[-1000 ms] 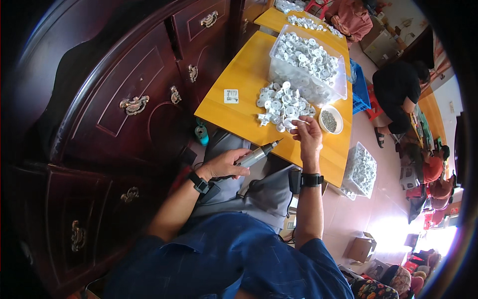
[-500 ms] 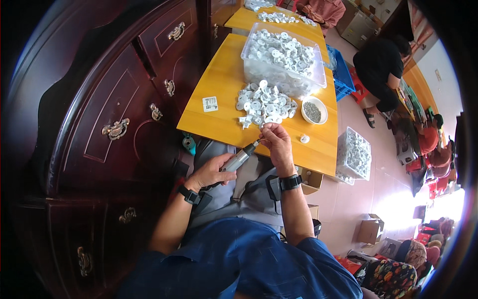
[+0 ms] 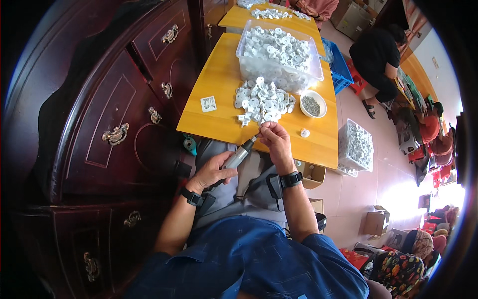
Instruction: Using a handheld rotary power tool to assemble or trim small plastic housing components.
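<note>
My left hand (image 3: 215, 171) is wrapped round a grey electric screwdriver (image 3: 237, 159) with a black nose, its bit pointing up and away toward my other hand. At the table's front edge my right hand (image 3: 278, 143) pinches something small between thumb and fingertips, and the bit reaches right up to those fingers. What they hold is mostly hidden. Just beyond lies a heap of white plastic parts (image 3: 264, 99) with round discs. A white bowl (image 3: 323, 110) of small metal pieces, probably screws, stands to its right. One single white part (image 3: 304, 132) lies nearer me.
A clear plastic bin (image 3: 279, 76) full of similar white parts stands behind the heap on the yellow table (image 3: 206, 122). A printed label (image 3: 208, 104) lies at left. Dark wooden cabinets (image 3: 119, 119) close off the left. Another filled bin (image 3: 356, 147) is on the floor at right; several people sit beyond.
The screwdriver's bit has moved up, closer to my right fingertips. My right hand keeps its pinch. The whole view has shifted slightly.
</note>
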{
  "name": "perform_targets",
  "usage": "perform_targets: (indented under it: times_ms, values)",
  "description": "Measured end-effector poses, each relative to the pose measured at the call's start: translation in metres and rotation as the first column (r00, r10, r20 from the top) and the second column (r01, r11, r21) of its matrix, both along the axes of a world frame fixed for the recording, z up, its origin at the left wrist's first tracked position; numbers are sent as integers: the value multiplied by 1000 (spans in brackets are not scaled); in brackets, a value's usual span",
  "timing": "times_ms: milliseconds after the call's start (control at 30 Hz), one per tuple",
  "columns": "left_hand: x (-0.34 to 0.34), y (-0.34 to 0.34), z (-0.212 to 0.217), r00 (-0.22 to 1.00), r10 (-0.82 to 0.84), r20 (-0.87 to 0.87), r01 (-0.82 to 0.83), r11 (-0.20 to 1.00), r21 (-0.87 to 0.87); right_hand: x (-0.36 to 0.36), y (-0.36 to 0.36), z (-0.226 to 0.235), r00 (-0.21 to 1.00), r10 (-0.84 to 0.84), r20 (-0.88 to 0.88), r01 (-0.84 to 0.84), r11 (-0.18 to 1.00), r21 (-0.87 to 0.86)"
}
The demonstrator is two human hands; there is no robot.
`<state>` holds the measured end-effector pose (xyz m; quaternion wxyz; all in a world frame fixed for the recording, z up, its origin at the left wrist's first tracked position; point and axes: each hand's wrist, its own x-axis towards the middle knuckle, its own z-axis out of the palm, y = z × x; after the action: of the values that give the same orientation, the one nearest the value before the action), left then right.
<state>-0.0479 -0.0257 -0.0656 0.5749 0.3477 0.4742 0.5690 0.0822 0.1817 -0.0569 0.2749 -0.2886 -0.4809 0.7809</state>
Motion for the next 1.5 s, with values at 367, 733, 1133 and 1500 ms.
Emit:
perform_targets:
  times_ms: [367, 733, 1133, 1500]
  values:
    - [14, -8, 29, 970, 16, 242, -8, 999, -33, 3, 3, -10, 976, 58, -209, -109, 964, -241]
    - [33, -3, 37, 975, 137, -177, -151, 986, -68, 7, 13, 3, 983, 158, -97, -170, 977, -131]
    - [30, -15, 42, 900, 225, -373, -259, 965, -43, 2, 50, 1, 914, -333, 233, 51, 662, 748]
    - [47, -43, 58, 871, 246, -426, -315, 944, -97, -18, 53, -12, 886, -394, 243, -59, 423, 904]
